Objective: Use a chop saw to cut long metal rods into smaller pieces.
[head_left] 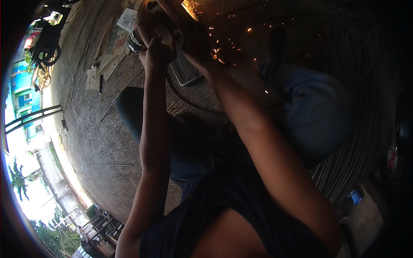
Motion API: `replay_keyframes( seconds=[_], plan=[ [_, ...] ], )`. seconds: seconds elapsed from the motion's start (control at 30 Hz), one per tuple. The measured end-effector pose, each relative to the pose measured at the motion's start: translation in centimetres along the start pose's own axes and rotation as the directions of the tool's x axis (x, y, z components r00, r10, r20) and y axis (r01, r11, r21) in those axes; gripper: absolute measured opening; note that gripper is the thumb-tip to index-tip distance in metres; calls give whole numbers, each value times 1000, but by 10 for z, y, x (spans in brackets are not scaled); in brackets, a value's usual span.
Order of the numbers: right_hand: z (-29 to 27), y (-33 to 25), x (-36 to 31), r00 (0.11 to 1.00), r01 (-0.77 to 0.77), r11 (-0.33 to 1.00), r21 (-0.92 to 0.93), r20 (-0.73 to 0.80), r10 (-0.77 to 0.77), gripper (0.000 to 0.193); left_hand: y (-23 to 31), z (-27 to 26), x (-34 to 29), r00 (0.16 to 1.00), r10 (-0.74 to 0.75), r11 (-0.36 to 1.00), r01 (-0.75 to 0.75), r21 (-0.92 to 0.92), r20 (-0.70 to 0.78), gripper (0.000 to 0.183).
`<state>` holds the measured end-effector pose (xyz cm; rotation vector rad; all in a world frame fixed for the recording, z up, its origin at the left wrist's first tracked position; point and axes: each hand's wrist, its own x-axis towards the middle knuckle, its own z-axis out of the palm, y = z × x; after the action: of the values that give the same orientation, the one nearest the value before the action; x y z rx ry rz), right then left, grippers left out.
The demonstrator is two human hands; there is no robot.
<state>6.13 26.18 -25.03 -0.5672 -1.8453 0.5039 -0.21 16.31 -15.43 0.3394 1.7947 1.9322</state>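
A power cut-off saw [151, 25] with a rounded guard stands on the floor at the top of the view, its grey metal base [186, 74] showing below my hands. My left hand [155, 55] is closed around the saw's handle, thumb on top. Just to its right, my right hand [194, 46] lies in deep shadow against the saw. Its fingers are too dark to make out, and so is anything in them. Bright orange sparks [189, 7] stream from the far side and scatter to the right. A dark cord [184, 99] curves from the saw toward my legs.
My bent knees flank the saw, with several sparks near the right leg [316, 99]. Flattened cardboard [112, 50] and thin rods [112, 164] lie on the rough floor to the left. Long metal bars [344, 172] lie at right, near a small blue object [355, 196]. A motorcycle [46, 45] stands far left.
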Motion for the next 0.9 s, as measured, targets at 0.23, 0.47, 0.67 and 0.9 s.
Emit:
replay_keyframes(
  seconds=[0.23, 0.47, 0.67, 0.9],
  plan=[
    [-4, -3, 0, 1000, 31, 1000, -5, -2, -31, 43, 1, 0, -2, 996, -67, 997, 65, -35, -54, 20],
    [-6, -7, -1, 1000, -21, 1000, 5, 18, 21, 53, -9, -6, 6, 999, 35, 994, -35, 101, 1, 20],
    [-5, -6, 0, 1000, -7, 999, 45, 14, 7, 48, -3, -4, 0, 995, -92, 994, 88, -70, -48, 21],
    [-3, -5, -5, 1000, 0, 999, -53, 17, 1, 38, 0, -1, -4, 992, -98, 994, 93, -63, -78, 19]
  ],
)
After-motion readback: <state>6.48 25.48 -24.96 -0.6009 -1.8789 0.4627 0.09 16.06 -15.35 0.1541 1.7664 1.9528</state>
